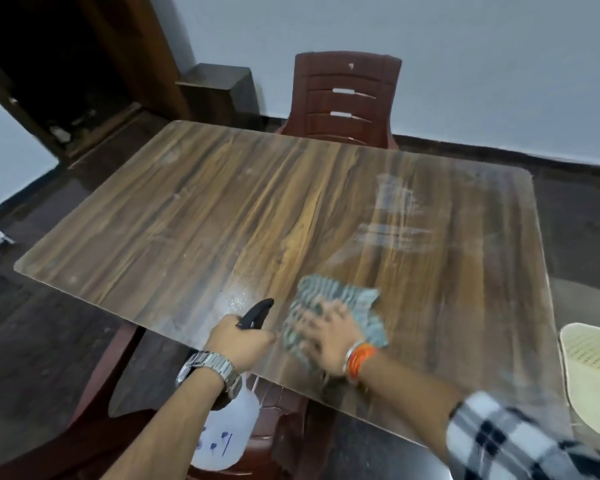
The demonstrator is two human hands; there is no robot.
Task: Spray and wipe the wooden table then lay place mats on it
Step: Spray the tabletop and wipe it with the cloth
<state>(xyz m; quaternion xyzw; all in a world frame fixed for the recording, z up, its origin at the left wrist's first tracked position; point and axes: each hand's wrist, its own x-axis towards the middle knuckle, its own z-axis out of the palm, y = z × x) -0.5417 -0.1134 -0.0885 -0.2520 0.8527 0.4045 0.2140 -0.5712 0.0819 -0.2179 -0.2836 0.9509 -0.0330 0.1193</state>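
- The spray bottle is the only container in view. Its pale, translucent body hangs below the near edge of the table, with a few blue marks on its side. How much liquid is in it cannot be told.
- The left hand has its fingers curled round the bottle's neck. The black nozzle sticks out past the knuckles and points over the tabletop.
- The wooden table fills the middle of the view. It is a rectangle with rounded corners and streaky brown grain running away from the person.
- A patch of fine droplets glistens just ahead of the nozzle. Whitish smears lie across the far right part of the top.
- A grey-green cloth lies rumpled on the table near its front edge, just right of the nozzle.
- The right hand presses on the cloth with its fingers spread and flat — gripping nothing. It is blurred.
- A cream woven place mat shows at the right edge of view, beside the table's near right corner. What it rests on cannot be told.
- A brown plastic chair stands at the far side of the table.
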